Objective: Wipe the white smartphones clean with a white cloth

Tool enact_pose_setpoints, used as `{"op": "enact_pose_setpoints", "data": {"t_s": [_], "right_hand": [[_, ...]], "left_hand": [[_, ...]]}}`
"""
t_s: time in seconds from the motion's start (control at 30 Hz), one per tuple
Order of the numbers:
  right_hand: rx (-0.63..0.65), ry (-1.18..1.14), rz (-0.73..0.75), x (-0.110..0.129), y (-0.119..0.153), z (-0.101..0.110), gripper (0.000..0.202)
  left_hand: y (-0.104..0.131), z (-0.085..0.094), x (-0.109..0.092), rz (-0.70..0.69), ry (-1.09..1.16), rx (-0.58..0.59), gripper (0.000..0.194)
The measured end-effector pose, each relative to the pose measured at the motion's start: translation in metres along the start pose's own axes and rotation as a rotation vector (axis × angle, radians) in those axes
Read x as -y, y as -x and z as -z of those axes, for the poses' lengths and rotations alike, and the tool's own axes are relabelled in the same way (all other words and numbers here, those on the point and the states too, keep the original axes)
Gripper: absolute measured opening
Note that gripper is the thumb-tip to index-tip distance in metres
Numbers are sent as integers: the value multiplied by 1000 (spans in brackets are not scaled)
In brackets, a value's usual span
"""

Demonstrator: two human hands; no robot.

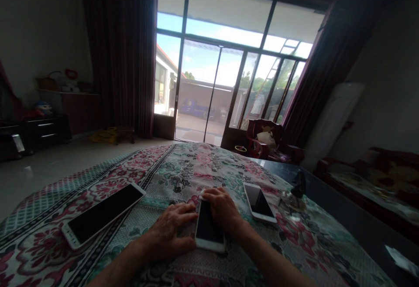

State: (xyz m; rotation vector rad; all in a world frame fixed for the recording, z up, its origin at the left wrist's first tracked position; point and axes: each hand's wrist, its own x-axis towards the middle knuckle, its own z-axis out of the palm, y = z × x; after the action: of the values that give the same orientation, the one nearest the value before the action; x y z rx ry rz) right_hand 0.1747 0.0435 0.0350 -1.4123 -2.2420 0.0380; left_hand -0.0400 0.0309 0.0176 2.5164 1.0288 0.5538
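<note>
A white phone (pixel 208 228) with a dark screen lies on the patterned cloth (pixel 183 267) between my hands. My left hand (pixel 172 230) rests at its left side, thumb by the lower corner and fingers further up, spread apart. Over the phone's upper end, my right hand (pixel 222 208) has its fingers curled and pressed together. Something whitish shows at those fingertips; whether it is the phone's corner or a separate piece, I cannot tell. A larger white-framed phone (pixel 104 214) lies to the left, and another white phone (pixel 259 203) to the right, both screens dark.
A small clear and dark object (pixel 294 195) stands right of the phones. Beyond the cloth, a dark tabletop (pixel 327 191) runs along the right side. A wooden chair (pixel 266 141) stands near the glass doors (pixel 209 90), with dark curtains (pixel 122 56) beside them.
</note>
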Motion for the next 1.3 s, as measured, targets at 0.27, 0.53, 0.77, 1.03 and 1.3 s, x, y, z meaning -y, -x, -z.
{"op": "enact_pose_setpoints", "data": {"t_s": [0.27, 0.53, 0.77, 1.03, 1.3], "right_hand": [[69, -140, 173, 29, 61, 8, 39], [24, -147, 122, 12, 40, 10, 41], [2, -11, -15, -10, -7, -3, 35], [17, -64, 89, 8, 21, 3, 37], [-2, -127, 189, 32, 50, 1, 29]], "left_hand": [[1, -5, 3, -22, 6, -76, 58], [0, -4, 2, -36, -28, -43, 58], [-1, -1, 1, -49, -34, -27, 58], [-1, -3, 2, -56, -10, -60, 56], [2, -3, -1, -50, 1, -77, 55]]}}
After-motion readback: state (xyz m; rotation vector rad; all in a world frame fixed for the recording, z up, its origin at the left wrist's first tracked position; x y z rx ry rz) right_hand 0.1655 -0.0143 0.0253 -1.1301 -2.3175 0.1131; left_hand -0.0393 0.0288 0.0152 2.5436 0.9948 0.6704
